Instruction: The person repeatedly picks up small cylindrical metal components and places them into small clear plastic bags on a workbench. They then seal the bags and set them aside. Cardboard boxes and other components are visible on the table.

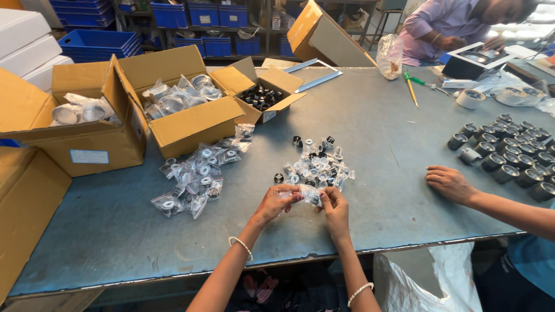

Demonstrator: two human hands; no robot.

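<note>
At the lower centre of the frame, the left hand [276,202] and right hand [334,209] pinch a small clear packet [310,195] between them, just above the grey surface [370,133], beside the pile of packets [315,164], likely kept close for reach.

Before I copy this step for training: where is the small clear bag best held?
Probably by its top edge, one hand at each corner, coming from the near side. The small clear bag is thin and limp; the left hand and right hand already pinch it so.
</note>
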